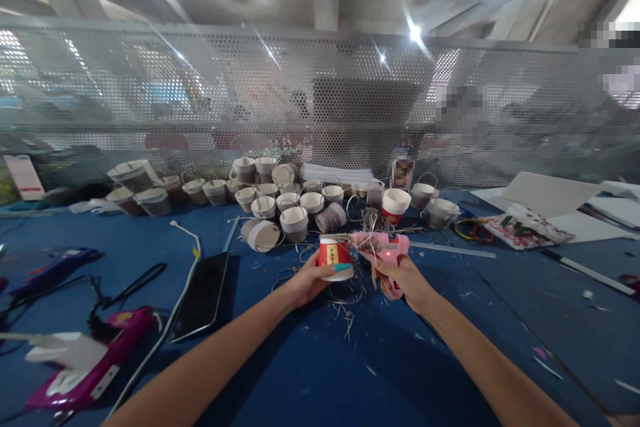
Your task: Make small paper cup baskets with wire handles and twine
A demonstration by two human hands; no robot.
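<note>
My left hand point(311, 280) is closed around a red paper cup point(330, 252) that has a cream label with dark writing; something teal shows at the thumb. My right hand point(403, 280) grips a pink hot glue gun point(384, 245) with a small lit red light. Its nozzle points left and reaches the cup's upper edge; whether it touches is hard to tell. Thin strands of twine hang about the gun's front. Just behind lie a tangle of brown twine point(374, 220) and stacked red and white paper cups point(396, 203).
Several small grey pots with wire handles point(294, 221) crowd the back. On the left lie a phone point(201, 295), a white cable and a magenta power strip point(95, 363). A patterned plastic bag point(527, 228) and cardboard sheets point(550, 197) sit at right. A perforated metal screen point(240, 93) rises behind.
</note>
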